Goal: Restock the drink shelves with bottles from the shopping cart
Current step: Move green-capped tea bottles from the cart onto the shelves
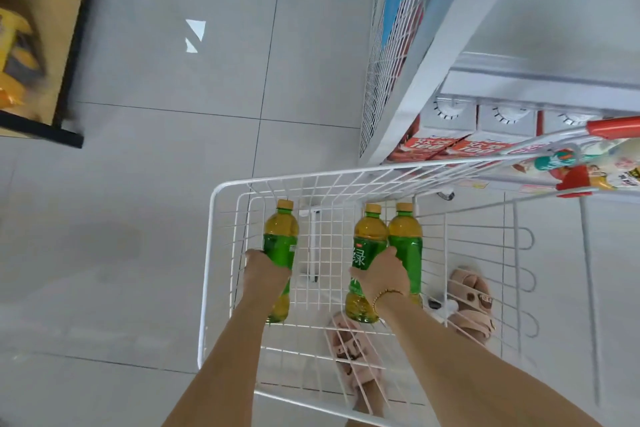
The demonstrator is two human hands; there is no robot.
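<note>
White wire cart (346, 171), head view only. It stood on the grey tile floor (173, 149), just beside the white shelves (519, 80) on the person's right. Red cart handle (609, 126) was at the far right edge.

Three green tea bottles with yellow caps were inside the cart, caps pointing away from the camera:
- left bottle (281, 236), alone near the left wall;
- middle bottle (370, 236) and right bottle (406, 239), side by side and touching.

Could not tell whether the bottles rested on the cart floor or were already slightly raised.

Left hand (266, 269) gripped the left bottle around the label. Right hand (382, 274) held the middle bottle, thumb across the label, fingers (390, 251) curled in at the seam between the two bottles. Whether it also caught the right bottle could not be told.

Lower shelf carried red and white cartons (450, 146); no matching green bottles were visible on the shelves. Pink sandals (471, 302) showed through the cart mesh.

Judgement: the step in hand was the pick-up, one bottle per hand, nothing yet shelved from this load. The next move would call for lifting both bottles straight up over the cart rim, without knocking the right bottle. Then a turn right to find the drink row, which was out of frame. One bottle would likely remain for a second trip.
</note>
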